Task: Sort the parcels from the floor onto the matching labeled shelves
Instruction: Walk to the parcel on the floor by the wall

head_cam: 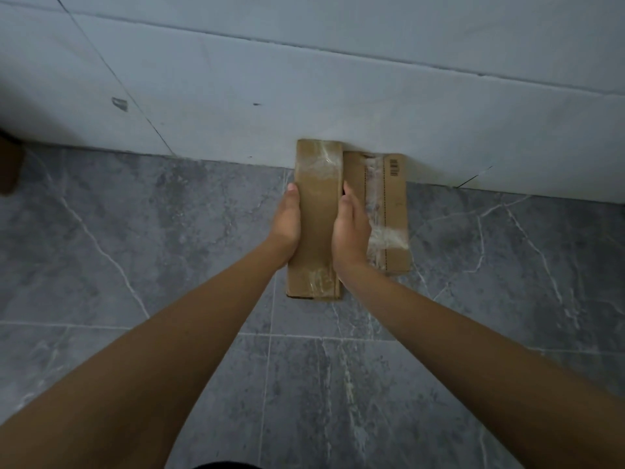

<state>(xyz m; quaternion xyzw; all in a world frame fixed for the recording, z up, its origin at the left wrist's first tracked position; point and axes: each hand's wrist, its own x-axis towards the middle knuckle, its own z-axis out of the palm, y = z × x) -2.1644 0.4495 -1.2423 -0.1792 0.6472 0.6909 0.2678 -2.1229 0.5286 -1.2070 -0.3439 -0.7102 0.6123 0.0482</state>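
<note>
Two long brown cardboard parcels with clear tape lie side by side on the grey floor, their far ends against the pale wall. My left hand (pixel 287 225) is on the left side of the left parcel (pixel 318 211) and my right hand (pixel 350 228) is on its right side, so both hands clasp it between them. The fingers of both hands go down along its sides and are hidden. The right parcel (pixel 389 204) carries a small printed barcode and touches the held one. No shelf is in view.
The floor (pixel 169 265) is grey marble-look tile. A pale tiled wall (pixel 304 79) rises just behind the parcels. A dark brown object (pixel 10 164) shows at the left edge.
</note>
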